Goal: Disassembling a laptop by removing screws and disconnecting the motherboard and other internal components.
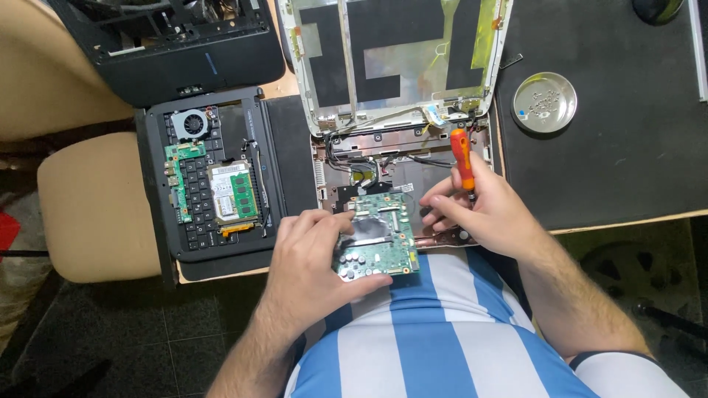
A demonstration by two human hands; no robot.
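Above the green board (377, 232), the orange screwdriver (463, 161) stands near-upright, tip down.

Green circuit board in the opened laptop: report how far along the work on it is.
Done: the laptop base is open, its silver lid shell bare, and the round metal dish holds small parts. In hand: the left hand grips the green circuit board, tilted at the near edge, while the right hand holds an orange-handled screwdriver. Left: black cables remain in the base.

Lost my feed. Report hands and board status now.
Left hand grips green circuit board. Right hand holds orange screwdriver. Loose black cables lie just behind board.
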